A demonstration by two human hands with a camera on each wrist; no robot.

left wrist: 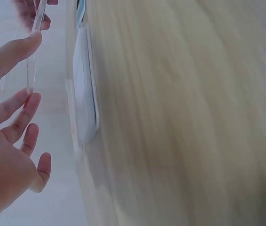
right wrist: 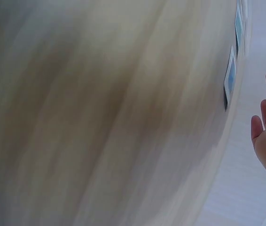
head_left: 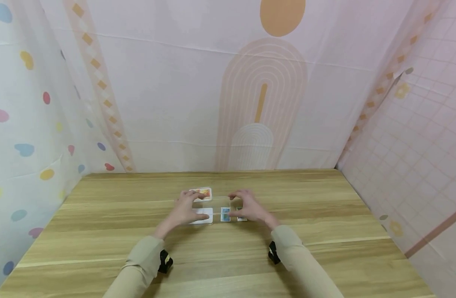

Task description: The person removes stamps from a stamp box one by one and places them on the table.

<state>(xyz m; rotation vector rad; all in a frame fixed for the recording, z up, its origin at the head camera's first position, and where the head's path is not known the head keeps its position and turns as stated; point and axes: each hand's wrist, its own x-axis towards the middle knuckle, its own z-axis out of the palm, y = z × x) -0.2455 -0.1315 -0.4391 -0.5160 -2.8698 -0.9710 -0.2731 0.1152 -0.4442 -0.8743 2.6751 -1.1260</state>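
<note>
A thin, clear plastic plate is held flat above the table between both hands. My left hand pinches its left edge with thumb and fingers; my right hand grips the right edge. Beneath the left hand lies a white rectangular case or stack, seen edge-on in the left wrist view. Behind it is a case or stack with a red and orange picture, partly covered by the left fingers. A small blue-green card lies under the plate, and another card is mostly hidden below the right hand.
The wooden table runs back to a patterned curtain. More curtain hangs along the left and right sides. Black wrist cameras, such as the left one, sit below both forearms.
</note>
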